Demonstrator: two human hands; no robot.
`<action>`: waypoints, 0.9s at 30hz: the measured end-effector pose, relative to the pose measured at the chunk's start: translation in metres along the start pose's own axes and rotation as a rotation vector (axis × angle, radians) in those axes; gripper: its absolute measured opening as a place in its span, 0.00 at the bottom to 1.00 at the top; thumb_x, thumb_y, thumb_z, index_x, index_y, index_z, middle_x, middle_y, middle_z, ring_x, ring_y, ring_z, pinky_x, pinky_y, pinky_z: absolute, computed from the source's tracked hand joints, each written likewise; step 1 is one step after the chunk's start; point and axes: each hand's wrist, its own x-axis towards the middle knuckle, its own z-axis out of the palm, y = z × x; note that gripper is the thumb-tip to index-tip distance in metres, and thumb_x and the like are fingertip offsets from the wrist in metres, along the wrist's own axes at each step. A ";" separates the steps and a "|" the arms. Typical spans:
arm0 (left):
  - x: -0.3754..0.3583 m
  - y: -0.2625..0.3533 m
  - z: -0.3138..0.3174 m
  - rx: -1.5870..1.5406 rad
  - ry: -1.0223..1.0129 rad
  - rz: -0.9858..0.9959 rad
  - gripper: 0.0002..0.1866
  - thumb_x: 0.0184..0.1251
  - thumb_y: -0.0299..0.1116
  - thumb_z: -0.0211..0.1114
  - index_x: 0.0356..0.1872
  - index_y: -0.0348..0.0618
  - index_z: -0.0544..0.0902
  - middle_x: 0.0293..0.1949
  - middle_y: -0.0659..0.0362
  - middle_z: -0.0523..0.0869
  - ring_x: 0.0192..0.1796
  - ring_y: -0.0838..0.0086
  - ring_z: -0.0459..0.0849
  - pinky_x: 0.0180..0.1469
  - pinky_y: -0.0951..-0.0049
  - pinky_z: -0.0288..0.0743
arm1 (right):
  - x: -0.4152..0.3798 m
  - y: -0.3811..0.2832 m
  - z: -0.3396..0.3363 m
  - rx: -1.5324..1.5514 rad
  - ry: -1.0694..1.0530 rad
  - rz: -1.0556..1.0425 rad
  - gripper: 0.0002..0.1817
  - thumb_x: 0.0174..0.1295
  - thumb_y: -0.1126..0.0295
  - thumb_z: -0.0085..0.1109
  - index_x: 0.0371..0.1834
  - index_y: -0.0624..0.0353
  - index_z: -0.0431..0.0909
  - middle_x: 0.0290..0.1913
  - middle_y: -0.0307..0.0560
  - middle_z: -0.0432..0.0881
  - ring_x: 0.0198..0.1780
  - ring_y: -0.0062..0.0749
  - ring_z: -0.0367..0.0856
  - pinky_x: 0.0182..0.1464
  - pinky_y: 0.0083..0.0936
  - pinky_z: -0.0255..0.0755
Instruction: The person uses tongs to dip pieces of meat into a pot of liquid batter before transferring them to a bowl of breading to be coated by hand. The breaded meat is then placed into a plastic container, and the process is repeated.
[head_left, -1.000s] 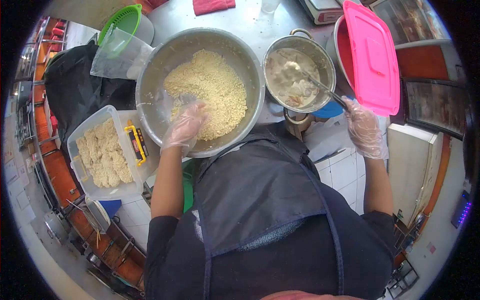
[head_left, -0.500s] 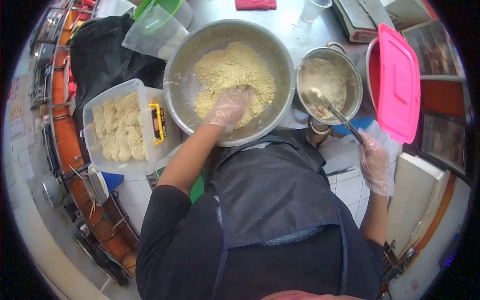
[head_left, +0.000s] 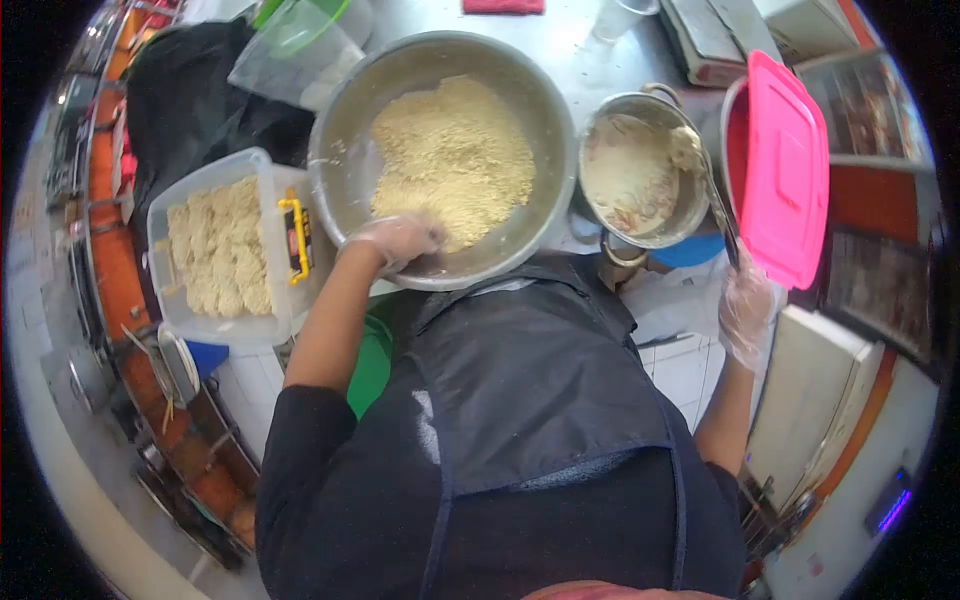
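Observation:
My left hand, in a clear plastic glove, is inside the near rim of a wide metal bowl. Its slightly blurred fingers are loosely bent and apart at the edge of a heap of pale yellow crumbs; I see nothing held in them. My gloved right hand is closed around the handle of metal tongs. At the tongs' tip a batter-coated piece is above the right rim of a metal pot. Milky batter with lumps fills part of the pot.
Left of the bowl, a clear plastic box with a yellow latch holds several crumb-coated pieces. A pink lid leans against a red container at right. A scale, a red cloth and a clear cup stand behind.
My left hand has drawn back from the crumb heap toward the bowl's near left rim. The tongs have swung up and right, lifting a coated piece from the batter.

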 end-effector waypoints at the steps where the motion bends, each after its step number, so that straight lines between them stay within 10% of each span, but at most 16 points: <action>1: -0.002 0.008 0.000 -0.042 0.194 -0.053 0.20 0.66 0.38 0.59 0.57 0.49 0.85 0.51 0.49 0.89 0.58 0.56 0.86 0.61 0.60 0.76 | -0.002 -0.002 0.000 0.010 -0.008 -0.034 0.21 0.70 0.73 0.58 0.65 0.54 0.81 0.42 0.62 0.85 0.43 0.55 0.84 0.48 0.42 0.77; 6: -0.009 -0.003 -0.007 -0.334 0.774 -0.080 0.21 0.73 0.40 0.57 0.59 0.43 0.84 0.57 0.48 0.88 0.61 0.56 0.85 0.67 0.61 0.74 | -0.004 -0.043 -0.007 0.543 0.009 -0.367 0.22 0.68 0.72 0.62 0.66 0.61 0.81 0.33 0.53 0.84 0.35 0.33 0.83 0.39 0.30 0.73; 9: -0.025 0.001 -0.021 -0.505 0.890 -0.144 0.20 0.71 0.39 0.59 0.58 0.42 0.85 0.57 0.46 0.87 0.61 0.57 0.85 0.66 0.63 0.74 | 0.005 -0.105 -0.034 0.519 -0.388 -0.222 0.24 0.69 0.73 0.58 0.69 0.61 0.77 0.51 0.65 0.86 0.51 0.43 0.87 0.57 0.33 0.75; 14: -0.004 -0.047 -0.023 -0.577 0.956 -0.073 0.23 0.69 0.38 0.60 0.61 0.40 0.82 0.59 0.46 0.86 0.62 0.57 0.85 0.66 0.62 0.74 | 0.040 -0.176 0.012 0.438 -0.680 -0.307 0.25 0.64 0.66 0.63 0.62 0.69 0.79 0.44 0.63 0.86 0.48 0.49 0.87 0.51 0.38 0.78; 17: 0.000 -0.057 -0.018 -0.531 1.010 -0.058 0.25 0.68 0.39 0.61 0.64 0.38 0.80 0.62 0.44 0.83 0.64 0.56 0.83 0.69 0.61 0.73 | 0.042 -0.177 0.038 0.015 -0.067 -0.594 0.24 0.62 0.66 0.62 0.60 0.68 0.79 0.42 0.61 0.86 0.46 0.54 0.86 0.48 0.45 0.78; 27: 0.025 -0.072 -0.024 -0.372 1.060 -0.100 0.31 0.69 0.38 0.62 0.72 0.38 0.72 0.70 0.36 0.74 0.74 0.48 0.72 0.76 0.57 0.65 | 0.020 -0.075 -0.021 -0.239 -0.423 -0.075 0.30 0.61 0.67 0.64 0.68 0.66 0.75 0.58 0.65 0.84 0.58 0.57 0.84 0.62 0.43 0.76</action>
